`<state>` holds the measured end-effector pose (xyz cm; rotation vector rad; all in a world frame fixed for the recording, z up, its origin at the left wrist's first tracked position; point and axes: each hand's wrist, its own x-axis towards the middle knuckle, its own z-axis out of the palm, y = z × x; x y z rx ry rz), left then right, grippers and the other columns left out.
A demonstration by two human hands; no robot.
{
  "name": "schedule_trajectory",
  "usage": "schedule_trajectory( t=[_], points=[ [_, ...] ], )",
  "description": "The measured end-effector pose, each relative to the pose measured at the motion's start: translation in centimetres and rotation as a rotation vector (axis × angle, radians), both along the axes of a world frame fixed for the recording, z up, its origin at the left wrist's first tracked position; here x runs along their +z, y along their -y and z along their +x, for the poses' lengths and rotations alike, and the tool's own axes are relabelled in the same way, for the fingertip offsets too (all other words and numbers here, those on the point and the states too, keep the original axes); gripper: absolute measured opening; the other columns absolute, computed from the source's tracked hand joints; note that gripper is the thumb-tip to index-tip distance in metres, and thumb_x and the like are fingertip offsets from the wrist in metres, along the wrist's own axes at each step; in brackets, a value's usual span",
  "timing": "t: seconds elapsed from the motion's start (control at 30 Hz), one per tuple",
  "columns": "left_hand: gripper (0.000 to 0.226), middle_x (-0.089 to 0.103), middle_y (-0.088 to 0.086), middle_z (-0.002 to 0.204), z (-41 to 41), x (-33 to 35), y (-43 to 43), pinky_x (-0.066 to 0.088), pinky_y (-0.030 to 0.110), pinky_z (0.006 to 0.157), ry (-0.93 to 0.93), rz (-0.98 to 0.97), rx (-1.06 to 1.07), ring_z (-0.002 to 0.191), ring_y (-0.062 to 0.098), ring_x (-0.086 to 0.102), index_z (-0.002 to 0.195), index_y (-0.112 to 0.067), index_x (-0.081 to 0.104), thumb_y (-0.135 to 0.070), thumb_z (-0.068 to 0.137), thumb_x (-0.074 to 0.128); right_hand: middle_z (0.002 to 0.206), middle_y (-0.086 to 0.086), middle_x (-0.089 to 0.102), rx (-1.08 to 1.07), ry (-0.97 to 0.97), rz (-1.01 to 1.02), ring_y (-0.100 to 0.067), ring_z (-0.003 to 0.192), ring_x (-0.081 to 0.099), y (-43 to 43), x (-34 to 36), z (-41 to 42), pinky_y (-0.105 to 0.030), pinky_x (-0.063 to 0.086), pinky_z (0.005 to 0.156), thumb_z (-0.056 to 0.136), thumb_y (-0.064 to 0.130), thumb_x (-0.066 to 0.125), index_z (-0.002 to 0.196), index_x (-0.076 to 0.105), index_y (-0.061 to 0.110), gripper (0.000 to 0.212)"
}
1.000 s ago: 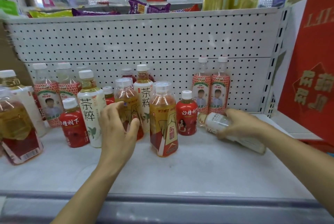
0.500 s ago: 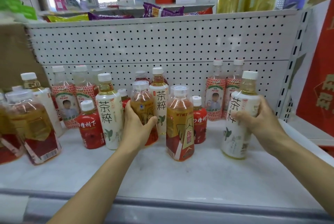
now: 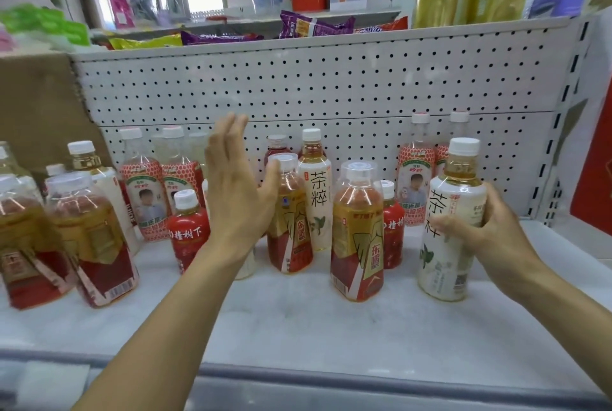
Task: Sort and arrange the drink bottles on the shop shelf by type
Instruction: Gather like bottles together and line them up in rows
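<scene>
One bottle held: white tea bottle (image 3: 440,265), upright, shelf (image 3: 298,318) right end
Right grip (image 3: 493,235): clamped round it
Left grip (image 3: 235,198): fingers straight, apart

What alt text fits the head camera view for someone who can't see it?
The right hand grips an upright white tea bottle on a white shop shelf, while the left hand is raised open before a mixed row of amber, red and white drink bottles. A perforated panel stands behind them.

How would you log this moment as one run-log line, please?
left hand: open, holding nothing | right hand: gripping white tea bottle | bottle: upright on shelf
</scene>
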<state>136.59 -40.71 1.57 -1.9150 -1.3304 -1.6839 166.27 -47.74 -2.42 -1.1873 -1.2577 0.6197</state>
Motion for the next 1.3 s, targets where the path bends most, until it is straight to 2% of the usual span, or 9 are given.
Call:
schedule_trajectory(
  t=[0.23,0.33,0.43,0.67,0.83,0.9,0.97,1.07,1.3],
  points=[
    [0.061,0.035,0.007,0.155,-3.5,0.7,-0.5,0.031,0.031,0.104,0.280,-0.354,-0.179,0.134,0.015,0.037,0.155,-0.017,0.019,-0.039,0.103,0.044,0.096,0.006,0.071,0.038,-0.005,0.057,-0.005,0.081,0.071,2.2,-0.1,-2.7,-0.032,0.053,0.068,0.059,0.033,0.083,0.105,0.052,0.040,0.056],
    [0.048,0.061,0.003,0.112,-4.7,0.4,-0.9,0.044,0.034,0.088,0.246,-0.361,-0.231,0.108,0.024,0.057,0.142,-0.012,0.039,-0.042,0.106,0.036,0.094,0.009,0.072,0.030,0.002,0.060,-0.006,0.083,0.071,2.9,-0.2,-3.8,-0.029,0.053,0.068,0.047,0.049,0.083,0.106,0.052,0.039,0.068],
    [0.036,0.058,-0.007,0.091,-5.1,0.6,-0.4,0.047,0.026,0.076,0.191,-0.331,-0.293,0.093,0.019,0.060,0.123,-0.013,0.049,-0.042,0.104,0.038,0.095,0.006,0.071,0.023,-0.007,0.071,-0.006,0.083,0.070,3.6,-0.4,-4.8,-0.029,0.052,0.069,0.045,0.054,0.075,0.109,0.051,0.037,0.071],
    [0.037,0.064,0.005,0.089,-5.0,-0.2,2.2,0.052,0.039,0.077,0.238,-0.308,-0.437,0.079,0.016,0.061,0.102,-0.017,0.055,-0.053,0.097,0.049,0.091,0.016,0.070,-0.056,-0.029,0.076,-0.002,0.083,0.069,5.5,-1.0,-7.8,-0.024,0.052,0.068,0.049,0.050,0.080,0.112,0.051,0.038,0.070],
    [0.076,0.048,-0.013,0.134,-4.3,-4.7,4.0,0.045,0.025,0.091,0.317,-0.471,-0.508,0.115,0.004,0.052,0.146,-0.030,0.028,-0.051,0.085,0.068,0.108,0.019,0.060,-0.179,0.024,-0.004,-0.002,0.096,0.060,6.8,-3.4,-9.9,-0.019,0.048,0.070,0.075,0.022,0.080,0.121,0.042,0.030,0.060],
    [0.082,0.052,-0.015,0.125,-4.5,-6.8,4.7,0.047,0.019,0.080,0.333,-0.589,-0.530,0.111,0.005,0.056,0.144,-0.033,0.025,-0.028,0.082,0.078,0.112,0.016,0.056,-0.193,0.070,-0.058,-0.008,0.101,0.058,7.0,-4.2,-10.3,-0.024,0.050,0.079,0.076,0.022,0.081,0.121,0.036,0.026,0.063],
    [0.073,0.056,-0.018,0.116,-4.8,-7.9,5.2,0.049,0.024,0.086,0.315,-0.697,-0.539,0.115,0.011,0.058,0.132,-0.030,0.031,-0.019,0.080,0.081,0.112,0.017,0.052,-0.196,0.102,-0.085,-0.010,0.106,0.054,7.2,-4.4,-10.7,-0.030,0.049,0.089,0.079,0.023,0.080,0.122,0.031,0.026,0.065],
    [0.068,0.055,-0.020,0.111,-4.9,-7.8,5.6,0.047,0.028,0.094,0.299,-0.737,-0.558,0.114,0.011,0.055,0.125,-0.028,0.029,-0.015,0.082,0.079,0.111,0.017,0.054,-0.185,0.114,-0.073,-0.010,0.105,0.056,7.3,-4.0,-11.3,-0.033,0.050,0.094,0.081,0.022,0.078,0.122,0.031,0.025,0.062],
    [0.063,0.055,-0.023,0.111,-4.9,-6.5,9.4,0.047,0.012,0.075,0.393,-0.675,-0.587,0.102,-0.006,0.055,0.127,-0.031,0.031,-0.015,0.085,0.076,0.124,0.013,0.058,-0.095,0.068,0.038,-0.006,0.112,0.058,8.5,-2.6,-13.0,-0.036,0.053,0.096,0.081,0.026,0.078,0.132,0.035,0.029,0.066]
  ],
)
